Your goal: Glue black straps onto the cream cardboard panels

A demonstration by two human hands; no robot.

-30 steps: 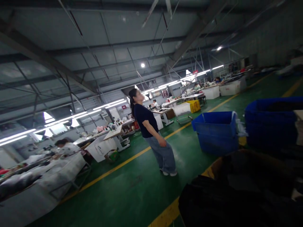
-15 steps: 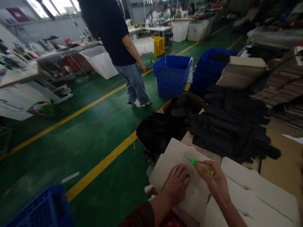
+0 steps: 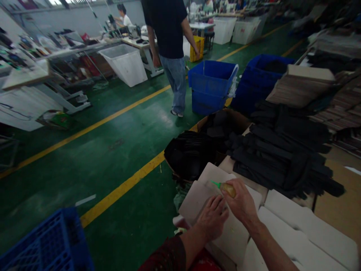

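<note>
My right hand (image 3: pixel 241 201) is wrapped round a small yellowish bottle (image 3: pixel 228 189) with a green pointed nozzle. The nozzle tip points left, over pale flat pieces (image 3: pixel 194 199) stacked at the lower middle. My left hand (image 3: pixel 213 218) lies on these pieces with its fingers bent and close together, just below the nozzle; whether it pinches an edge is hidden. More pale pieces (image 3: pixel 316 226) overlap in rows to the right. Beyond them is a heap of black strips (image 3: pixel 282 150).
Black pieces fill an open box (image 3: pixel 186 154) beyond the pale stack. Blue bins (image 3: pixel 210 88) stand farther off, near a walking person (image 3: pixel 169 34). A blue crate (image 3: pixel 47 244) is at lower left. Brown stacks (image 3: pixel 301 86) rise at right.
My right hand and the bottle have moved left, closer to my left hand. The view has shifted slightly, and the person has walked farther away.
</note>
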